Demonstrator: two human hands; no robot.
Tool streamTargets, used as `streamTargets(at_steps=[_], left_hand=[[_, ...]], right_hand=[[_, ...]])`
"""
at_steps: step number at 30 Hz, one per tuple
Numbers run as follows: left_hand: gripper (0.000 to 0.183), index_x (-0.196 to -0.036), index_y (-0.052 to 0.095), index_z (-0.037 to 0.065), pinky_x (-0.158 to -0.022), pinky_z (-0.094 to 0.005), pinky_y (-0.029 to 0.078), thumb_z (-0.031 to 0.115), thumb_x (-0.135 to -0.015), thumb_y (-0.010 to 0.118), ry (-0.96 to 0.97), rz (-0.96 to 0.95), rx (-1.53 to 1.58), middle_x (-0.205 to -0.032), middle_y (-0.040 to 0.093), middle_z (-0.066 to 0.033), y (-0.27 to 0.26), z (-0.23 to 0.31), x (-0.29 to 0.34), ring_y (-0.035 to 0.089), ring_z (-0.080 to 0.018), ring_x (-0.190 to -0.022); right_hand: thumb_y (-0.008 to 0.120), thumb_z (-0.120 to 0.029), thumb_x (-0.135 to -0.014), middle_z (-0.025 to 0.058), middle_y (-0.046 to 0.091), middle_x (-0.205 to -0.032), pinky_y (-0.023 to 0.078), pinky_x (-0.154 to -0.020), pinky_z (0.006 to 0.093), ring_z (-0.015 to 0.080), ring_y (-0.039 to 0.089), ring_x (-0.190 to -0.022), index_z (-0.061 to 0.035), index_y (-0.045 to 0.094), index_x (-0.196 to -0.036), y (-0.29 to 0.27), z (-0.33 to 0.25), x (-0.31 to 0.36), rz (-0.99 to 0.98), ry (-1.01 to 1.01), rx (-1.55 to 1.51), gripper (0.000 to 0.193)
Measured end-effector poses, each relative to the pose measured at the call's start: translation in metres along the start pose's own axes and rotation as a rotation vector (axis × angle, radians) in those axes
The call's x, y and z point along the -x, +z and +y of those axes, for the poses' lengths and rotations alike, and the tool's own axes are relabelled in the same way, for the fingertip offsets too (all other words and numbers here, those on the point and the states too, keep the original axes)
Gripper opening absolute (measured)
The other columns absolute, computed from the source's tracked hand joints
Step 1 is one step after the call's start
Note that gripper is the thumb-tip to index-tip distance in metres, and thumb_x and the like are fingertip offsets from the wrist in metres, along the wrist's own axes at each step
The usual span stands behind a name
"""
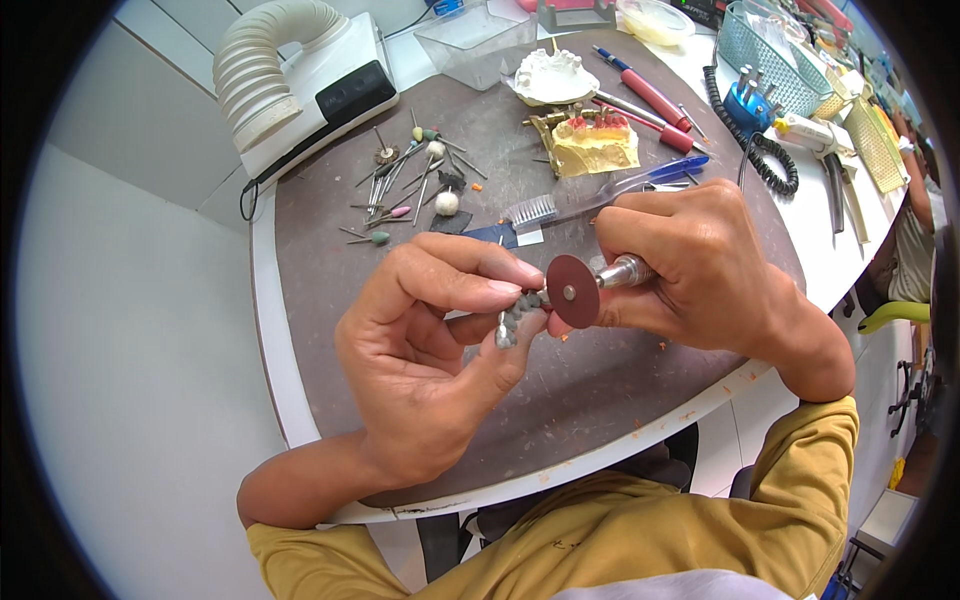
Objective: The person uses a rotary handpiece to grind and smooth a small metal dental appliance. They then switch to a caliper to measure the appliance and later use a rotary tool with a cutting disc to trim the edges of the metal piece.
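Between the fingertips and thumb of my left hand (425, 345) is a small grey metal dental casting (517, 318), shaped like a row of teeth. My right hand (690, 265) is wrapped round a metal rotary handpiece (628, 271). A reddish-brown cutting disc (573, 292) is mounted at the handpiece's tip, right beside the casting. From this angle I cannot tell whether the disc touches the metal. Fingers partly hide the casting, and both hands are close together over the brown mat (600, 400).
Several burs and polishing tips (400, 175) lie at left. A toothbrush (570, 203) is beyond my hands, with a yellow dental model (590, 145) and a white plaster cast (552, 77) behind it. A suction hose (270, 50) stands far left; a blue basket (770, 60) far right.
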State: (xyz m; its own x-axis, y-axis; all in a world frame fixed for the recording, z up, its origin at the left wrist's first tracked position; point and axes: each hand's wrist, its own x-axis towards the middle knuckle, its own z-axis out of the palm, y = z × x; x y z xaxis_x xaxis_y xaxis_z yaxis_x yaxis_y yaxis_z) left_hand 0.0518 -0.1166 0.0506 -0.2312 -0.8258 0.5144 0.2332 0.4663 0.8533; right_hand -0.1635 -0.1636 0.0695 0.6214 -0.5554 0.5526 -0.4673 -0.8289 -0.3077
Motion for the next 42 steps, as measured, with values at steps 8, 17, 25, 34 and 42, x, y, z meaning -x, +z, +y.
streamTargets(at_steps=[8,17,25,34,42], left_hand=[[0.024,-0.100,0.053,-0.003,-0.086,-0.0352,0.060,-0.015,-0.082,0.063,-0.014,0.019,0.032,-0.109,0.055,-0.0189,0.0003,-0.0002,0.0009,0.062,-0.0222,-0.100],[0.023,-0.099,0.053,-0.003,-0.090,-0.0357,0.059,-0.014,-0.082,0.063,-0.028,0.016,0.002,-0.109,0.054,-0.0179,-0.0008,0.0011,0.0010,0.062,-0.0224,-0.102],[0.025,-0.100,0.053,-0.003,-0.092,-0.0355,0.058,-0.016,-0.080,0.061,-0.007,0.000,-0.028,-0.110,0.054,-0.0179,-0.0019,0.0004,0.0016,0.062,-0.0224,-0.104],[0.026,-0.101,0.054,-0.004,-0.090,-0.0373,0.059,-0.018,-0.079,0.060,-0.001,0.007,0.033,-0.111,0.051,-0.0168,-0.0010,-0.0012,0.0021,0.063,-0.0232,-0.102],[0.028,-0.101,0.055,-0.004,-0.089,-0.0370,0.060,-0.019,-0.078,0.059,0.020,-0.003,-0.010,-0.110,0.051,-0.0172,-0.0006,0.0003,0.0028,0.062,-0.0231,-0.103]], right_hand=[[0.087,-0.034,-0.065,0.0060,0.047,-0.052,0.035,-0.041,0.0326,0.0213,0.046,-0.043,-0.0053,0.050,-0.062,0.0007,-0.0002,-0.0007,0.020,0.006,0.005,0.046],[0.087,-0.034,-0.065,0.0058,0.046,-0.051,0.034,-0.040,0.0322,0.0204,0.045,-0.042,-0.0057,0.050,-0.061,-0.0002,0.0003,-0.0016,0.015,0.005,0.006,0.047],[0.087,-0.034,-0.066,0.0061,0.047,-0.052,0.034,-0.041,0.0325,0.0213,0.045,-0.042,-0.0056,0.050,-0.061,0.0003,0.0002,-0.0009,0.011,0.003,0.002,0.046],[0.087,-0.037,-0.066,0.0060,0.046,-0.052,0.034,-0.041,0.0323,0.0210,0.045,-0.042,-0.0055,0.050,-0.061,-0.0003,0.0010,-0.0019,0.017,0.010,-0.009,0.048],[0.087,-0.035,-0.065,0.0065,0.047,-0.053,0.035,-0.041,0.0331,0.0220,0.047,-0.043,-0.0053,0.050,-0.062,-0.0011,0.0010,-0.0012,0.004,0.019,-0.004,0.047]])
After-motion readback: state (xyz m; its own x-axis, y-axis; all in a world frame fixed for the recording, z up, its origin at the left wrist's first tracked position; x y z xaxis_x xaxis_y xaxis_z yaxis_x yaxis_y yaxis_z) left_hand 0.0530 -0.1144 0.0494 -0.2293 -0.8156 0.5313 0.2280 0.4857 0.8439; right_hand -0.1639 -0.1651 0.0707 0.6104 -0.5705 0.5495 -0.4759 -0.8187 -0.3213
